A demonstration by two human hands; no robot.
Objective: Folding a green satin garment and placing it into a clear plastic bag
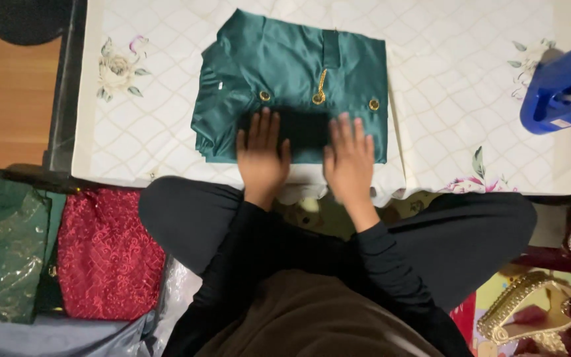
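Left hand: my left hand (262, 155) lies flat, palm down, fingers spread, on the lower edge of the folded green garment (292, 86); its grip is wide and closes on nothing.
Right hand: my right hand (350, 158) lies flat beside it at 3 o'clock, fingers extended, likewise pressing the garment's near edge; grip wide, nothing held.
Gap between hands: a dark panel (305, 129) of the garment shows between my two hands, which are near one another but apart.
Garment: satin, teal green, folded to a rough rectangle, collar placket at 12 o'clock, three gold buttons (265, 96) in a row above my fingertips, a gold ornament hanging at the centre.
Surface: the garment rests at the middle of a white quilted cloth (470, 86) with floral corners, spread over the worktop.
At 3 o'clock: a blue plastic device (556, 86) at the cloth's far right edge, well apart from the garment.
At 8 o'clock: a folded red patterned garment (107, 254) beside a dark green embroidered garment (4, 248), both off the cloth, beside my knee.
At 4 o'clock: maroon fabric with gold trim (520, 301), partly cut off by the frame.
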